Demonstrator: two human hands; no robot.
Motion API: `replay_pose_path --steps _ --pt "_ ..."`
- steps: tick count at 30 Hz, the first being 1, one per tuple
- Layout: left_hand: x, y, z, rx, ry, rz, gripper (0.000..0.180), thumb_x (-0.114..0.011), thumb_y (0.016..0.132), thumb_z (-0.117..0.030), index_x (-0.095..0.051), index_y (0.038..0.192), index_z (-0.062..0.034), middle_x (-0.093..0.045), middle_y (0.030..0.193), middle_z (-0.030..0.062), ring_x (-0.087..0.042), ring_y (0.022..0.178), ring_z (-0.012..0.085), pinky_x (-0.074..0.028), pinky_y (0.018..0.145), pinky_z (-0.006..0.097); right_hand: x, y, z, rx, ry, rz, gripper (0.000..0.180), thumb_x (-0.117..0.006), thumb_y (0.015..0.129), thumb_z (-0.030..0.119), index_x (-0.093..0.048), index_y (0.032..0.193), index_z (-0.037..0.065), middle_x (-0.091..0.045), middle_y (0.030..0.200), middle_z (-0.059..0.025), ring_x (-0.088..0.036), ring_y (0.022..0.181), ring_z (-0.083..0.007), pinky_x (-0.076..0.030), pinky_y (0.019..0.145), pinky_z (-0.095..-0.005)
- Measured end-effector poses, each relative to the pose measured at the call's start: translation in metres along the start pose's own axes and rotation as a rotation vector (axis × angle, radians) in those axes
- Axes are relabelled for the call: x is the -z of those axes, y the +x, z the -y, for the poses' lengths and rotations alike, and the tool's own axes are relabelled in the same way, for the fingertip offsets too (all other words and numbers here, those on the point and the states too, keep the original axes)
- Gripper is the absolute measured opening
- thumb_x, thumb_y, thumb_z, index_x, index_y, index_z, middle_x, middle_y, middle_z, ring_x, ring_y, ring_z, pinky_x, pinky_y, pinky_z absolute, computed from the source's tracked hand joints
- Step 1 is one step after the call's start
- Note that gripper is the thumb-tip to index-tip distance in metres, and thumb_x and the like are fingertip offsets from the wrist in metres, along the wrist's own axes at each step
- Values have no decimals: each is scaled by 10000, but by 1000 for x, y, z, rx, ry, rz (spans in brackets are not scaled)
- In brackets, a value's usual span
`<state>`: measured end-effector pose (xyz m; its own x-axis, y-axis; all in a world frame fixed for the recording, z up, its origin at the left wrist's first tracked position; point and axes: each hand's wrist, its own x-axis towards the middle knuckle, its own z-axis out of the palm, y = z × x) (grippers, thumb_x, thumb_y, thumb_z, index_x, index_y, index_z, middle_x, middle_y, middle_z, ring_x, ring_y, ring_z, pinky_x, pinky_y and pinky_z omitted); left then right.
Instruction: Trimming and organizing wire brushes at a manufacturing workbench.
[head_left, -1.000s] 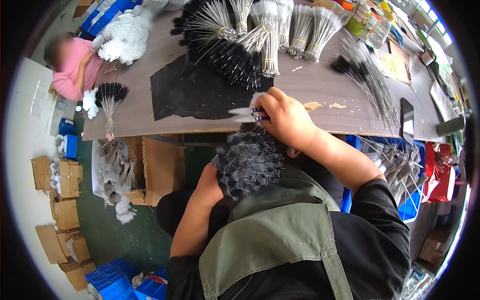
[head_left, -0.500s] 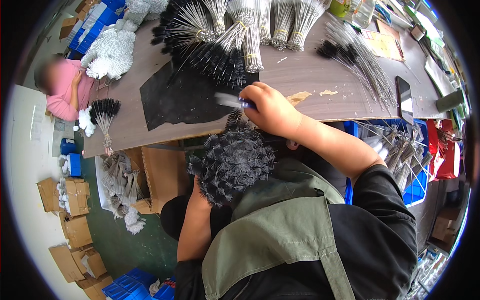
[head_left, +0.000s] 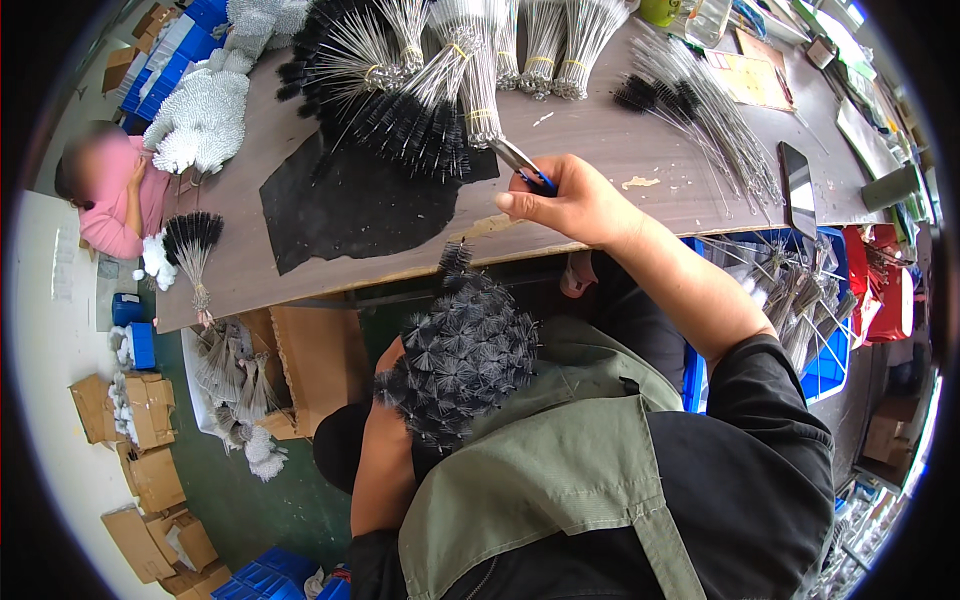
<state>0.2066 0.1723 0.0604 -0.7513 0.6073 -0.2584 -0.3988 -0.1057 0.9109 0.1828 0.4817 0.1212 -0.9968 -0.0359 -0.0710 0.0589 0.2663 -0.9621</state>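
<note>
A thick bundle of black-bristled wire brushes (head_left: 465,360) stands in front of my lap, bristle ends up. One brush (head_left: 455,258) sticks out above the others toward the table edge. My left hand (head_left: 391,356) is mostly hidden behind the bundle and holds it up from below; its fingers do not show. Over the table's front edge, my right hand (head_left: 572,200) is closed round the blue-and-black handles of scissors (head_left: 517,158). Their metal blades point up and left, apart from the bundle, near the tied wire stems on the table.
A black sheet (head_left: 350,205) lies on the table (head_left: 600,130), under tied brush bundles (head_left: 420,130). Loose brushes (head_left: 700,130) and a phone (head_left: 797,188) lie at right. Below stand a blue crate (head_left: 830,360) and a cardboard box (head_left: 320,360). A person in pink (head_left: 115,195) sits far left.
My right hand has drawn back to the right from above the bundle, turning so the scissors show sharply. The bundle stays in front of my lap, and the whole view has shifted slightly.
</note>
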Motion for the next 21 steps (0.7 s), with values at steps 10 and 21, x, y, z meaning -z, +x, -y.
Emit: replay_pose_path --steps 10,21 --pt "-21 0 -20 103 -116 -78 379 -564 903 -171 -536 1219 38 -623 1113 140 -629 973 216 -513 862 334 -24 -3 15 244 -154 95 163 -737 818 148 -669 892 20 -670 762 -48 -618 752 -105 -484 712 -273" --pt "12 5 18 47 323 -205 422 -624 772 -73 -594 1187 -5 -636 1015 125 -618 942 271 -482 819 327 5 2 17 540 -491 -272 164 -716 769 116 -637 836 -11 -576 719 -133 -585 667 -290 -482 629 -336"
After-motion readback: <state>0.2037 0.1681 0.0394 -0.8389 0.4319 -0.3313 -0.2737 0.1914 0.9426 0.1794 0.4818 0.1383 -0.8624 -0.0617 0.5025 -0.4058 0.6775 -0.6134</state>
